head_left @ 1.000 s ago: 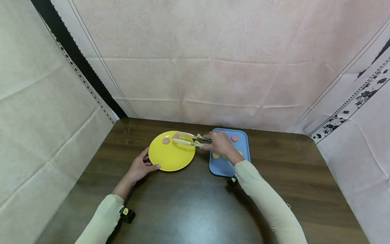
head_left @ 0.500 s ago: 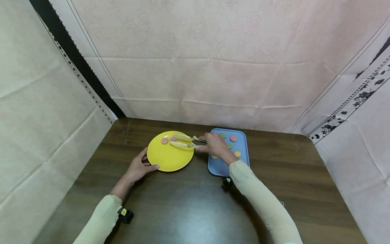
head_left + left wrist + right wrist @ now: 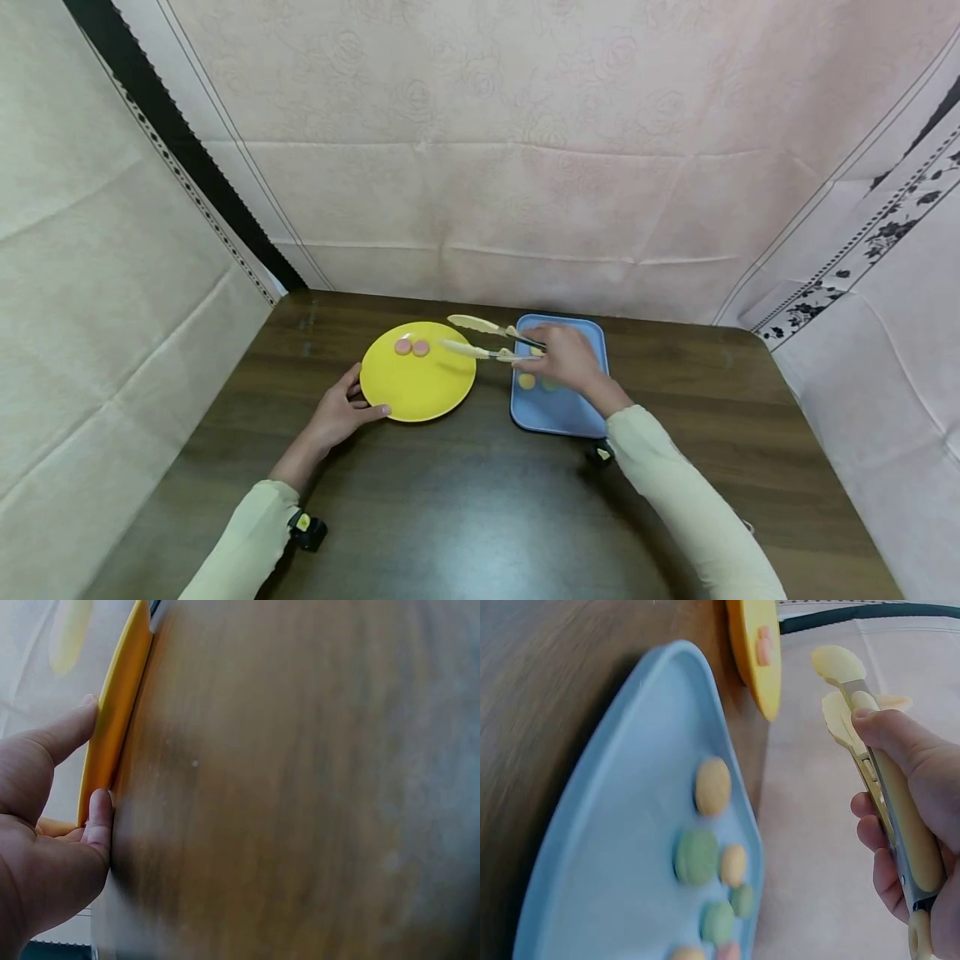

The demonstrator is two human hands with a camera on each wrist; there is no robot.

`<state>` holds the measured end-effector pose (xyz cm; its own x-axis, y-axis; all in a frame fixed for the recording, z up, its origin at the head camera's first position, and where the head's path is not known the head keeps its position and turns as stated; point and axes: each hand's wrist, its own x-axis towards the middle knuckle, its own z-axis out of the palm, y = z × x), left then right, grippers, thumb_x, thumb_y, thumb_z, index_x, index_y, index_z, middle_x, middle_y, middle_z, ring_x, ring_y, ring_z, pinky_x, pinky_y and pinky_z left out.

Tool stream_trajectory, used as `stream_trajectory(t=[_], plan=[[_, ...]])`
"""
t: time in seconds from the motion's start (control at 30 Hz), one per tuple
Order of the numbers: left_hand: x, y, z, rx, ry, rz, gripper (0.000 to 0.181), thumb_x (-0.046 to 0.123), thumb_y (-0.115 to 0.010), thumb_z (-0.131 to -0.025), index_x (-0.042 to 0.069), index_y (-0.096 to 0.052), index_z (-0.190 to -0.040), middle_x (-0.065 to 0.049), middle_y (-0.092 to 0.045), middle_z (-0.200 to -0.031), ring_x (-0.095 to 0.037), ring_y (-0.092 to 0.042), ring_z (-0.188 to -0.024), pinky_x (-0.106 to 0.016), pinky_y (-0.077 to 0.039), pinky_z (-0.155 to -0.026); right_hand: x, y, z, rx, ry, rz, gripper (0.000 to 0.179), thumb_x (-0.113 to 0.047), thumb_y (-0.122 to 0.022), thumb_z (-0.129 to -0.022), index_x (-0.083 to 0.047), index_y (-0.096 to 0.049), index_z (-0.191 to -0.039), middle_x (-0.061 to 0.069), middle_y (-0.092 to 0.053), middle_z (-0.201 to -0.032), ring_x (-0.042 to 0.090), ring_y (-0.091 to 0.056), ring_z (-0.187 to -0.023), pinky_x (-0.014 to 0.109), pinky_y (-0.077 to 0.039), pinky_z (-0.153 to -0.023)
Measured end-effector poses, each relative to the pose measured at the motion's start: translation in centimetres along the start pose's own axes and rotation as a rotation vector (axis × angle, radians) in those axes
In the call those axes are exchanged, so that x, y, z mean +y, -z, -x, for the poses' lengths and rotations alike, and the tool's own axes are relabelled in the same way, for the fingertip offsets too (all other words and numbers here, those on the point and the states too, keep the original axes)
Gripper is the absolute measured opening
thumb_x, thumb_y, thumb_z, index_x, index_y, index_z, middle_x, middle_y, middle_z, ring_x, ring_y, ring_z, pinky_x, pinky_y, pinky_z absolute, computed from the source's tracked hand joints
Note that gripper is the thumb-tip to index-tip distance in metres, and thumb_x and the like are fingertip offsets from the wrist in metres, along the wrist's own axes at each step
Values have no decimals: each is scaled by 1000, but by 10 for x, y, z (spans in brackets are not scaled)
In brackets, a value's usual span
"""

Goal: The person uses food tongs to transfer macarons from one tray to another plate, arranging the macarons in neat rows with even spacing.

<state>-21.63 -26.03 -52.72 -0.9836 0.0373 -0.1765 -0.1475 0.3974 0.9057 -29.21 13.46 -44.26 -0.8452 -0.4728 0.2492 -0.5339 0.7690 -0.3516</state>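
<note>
My left hand holds the yellow plate at its near left edge, thumb on the rim and fingers against the side, as the left wrist view shows. Two pink round pieces like macarons lie side by side on the plate's upper part. In my right hand are cream-tipped kitchen tongs, spread apart with nothing between the tips, which point left above the plate's right side. That hand is over the blue tray, hiding part of it. Yellow pieces and green pieces sit on the tray.
A brown wooden table bears the plate and tray, with a gap between them. Pale patterned cloth hangs right behind the table's back edge and along both sides. A pink piece also shows on the tray.
The right hand has drawn the tongs rightward, and their tips have spread away from the second pink piece, which now lies next to the first. The left hand has stayed at the plate.
</note>
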Motion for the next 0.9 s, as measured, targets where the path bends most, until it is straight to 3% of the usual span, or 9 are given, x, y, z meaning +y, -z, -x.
stream_trajectory(t=[0.1,0.33,0.5,0.7,0.9], plan=[[0,0,-1,6,-2,-5,111,24,-85,-87,4,-8,-164,-29,-42,-153,-39,-62,-122,-35,-58,-92,8,18,14,36,15,7,59,-40,-87,-81,-6,-73,-127,12,-74,-120,31,-71,-108,49,-58,-88],[2,-2,-1,-2,-7,1,111,22,-85,-87,4,-7,-164,-29,-43,-153,-39,-62,-123,-37,-57,-95,27,62,55,118,-4,87,61,-39,-89,-79,-2,-73,-124,14,-75,-99,29,-68,-83,48,-55,-69],[3,-2,1,-1,-2,-2,112,23,-85,-87,4,-7,-164,-30,-43,-152,-40,-61,-124,-38,-57,-96,46,87,86,169,-43,120,55,-35,-89,-79,0,-75,-120,13,-74,-96,27,-67,-79,48,-53,-66],[3,-1,2,8,8,-11,112,25,-85,-86,5,-8,-165,-29,-44,-152,-39,-62,-124,-38,-57,-96,71,102,119,204,-80,171,52,-32,-90,-77,-1,-75,-117,15,-74,-95,30,-67,-76,51,-52,-61],[3,-2,2,5,13,-14,112,26,-85,-86,5,-8,-165,-29,-43,-152,-39,-62,-124,-37,-57,-96,90,100,148,176,-147,196,56,-35,-89,-78,1,-74,-119,23,-74,-107,43,-69,-90,60,-53,-66]])
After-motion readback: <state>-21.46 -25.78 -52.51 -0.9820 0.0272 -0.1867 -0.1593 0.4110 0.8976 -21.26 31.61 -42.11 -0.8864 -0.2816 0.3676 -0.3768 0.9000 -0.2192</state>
